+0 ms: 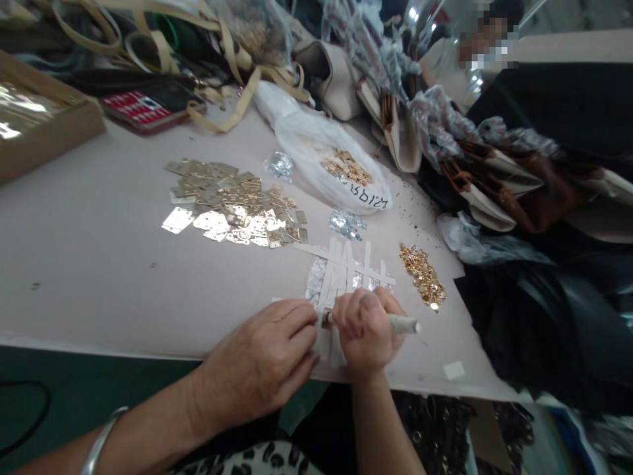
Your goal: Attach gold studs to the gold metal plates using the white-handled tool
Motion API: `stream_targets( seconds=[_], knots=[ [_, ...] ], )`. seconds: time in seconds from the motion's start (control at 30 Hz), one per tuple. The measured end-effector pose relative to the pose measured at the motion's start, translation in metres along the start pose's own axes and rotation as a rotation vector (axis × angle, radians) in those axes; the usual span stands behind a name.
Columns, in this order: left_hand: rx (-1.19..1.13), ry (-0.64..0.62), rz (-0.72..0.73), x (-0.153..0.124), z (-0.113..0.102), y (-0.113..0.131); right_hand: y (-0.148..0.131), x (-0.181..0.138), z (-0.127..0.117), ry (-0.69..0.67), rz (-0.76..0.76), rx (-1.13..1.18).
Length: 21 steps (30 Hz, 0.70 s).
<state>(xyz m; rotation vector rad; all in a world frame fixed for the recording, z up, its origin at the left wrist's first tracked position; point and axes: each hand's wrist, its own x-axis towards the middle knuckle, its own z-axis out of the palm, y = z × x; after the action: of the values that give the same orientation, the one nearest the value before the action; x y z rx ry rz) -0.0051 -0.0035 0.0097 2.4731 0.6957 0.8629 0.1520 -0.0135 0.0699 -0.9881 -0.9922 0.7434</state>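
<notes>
My right hand [368,326] is wrapped round a pale, pen-shaped tool [405,324]. One end sticks out to the right; its working end points left towards my left hand and is mostly covered by fingers. My left hand [271,349] is closed, its fingertips pressed together beside a small dark-gold piece [326,316] between the hands. What the left fingers pinch is hidden. Under and beyond both hands lie white strips [339,267] crossed over clear plastic with small silvery bits. Just past them sits a heap of small silver pieces [346,223].
Flat gold metal plates [237,204] are piled left of centre. Small gold fittings [422,277] lie on the right. A white plastic bag [336,158] holds more gold pieces. A cardboard box [49,132] stands far left; bags with wrapped handles [484,171] crowd the right.
</notes>
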Motion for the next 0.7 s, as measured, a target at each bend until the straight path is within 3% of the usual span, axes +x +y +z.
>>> stream_targets(
  seconds=[0.03,0.13,0.3,0.4,0.5,0.6,0.7],
  knots=[
    [0.001,-0.001,-0.012,0.001,0.000,0.000,0.008,-0.003,-0.001,-0.026,0.078,-0.016],
    [0.035,0.002,-0.041,0.007,-0.001,0.001,0.021,-0.005,-0.015,-0.073,0.091,-0.187],
    [0.251,0.013,-0.016,0.024,0.010,-0.003,0.009,0.001,-0.061,-0.279,-0.075,-1.011],
    [0.329,0.021,0.000,0.029,0.025,-0.013,0.015,0.003,-0.083,-0.366,-0.128,-1.313],
    [0.340,0.063,0.052,0.028,0.037,-0.029,0.025,0.004,-0.091,-0.358,-0.149,-1.346],
    [0.314,0.111,0.125,0.028,0.039,-0.041,0.024,0.004,-0.096,-0.349,-0.158,-1.195],
    [0.253,0.098,0.130,0.034,0.034,-0.040,0.014,0.009,-0.116,-0.213,-0.136,-1.100]
  ],
)
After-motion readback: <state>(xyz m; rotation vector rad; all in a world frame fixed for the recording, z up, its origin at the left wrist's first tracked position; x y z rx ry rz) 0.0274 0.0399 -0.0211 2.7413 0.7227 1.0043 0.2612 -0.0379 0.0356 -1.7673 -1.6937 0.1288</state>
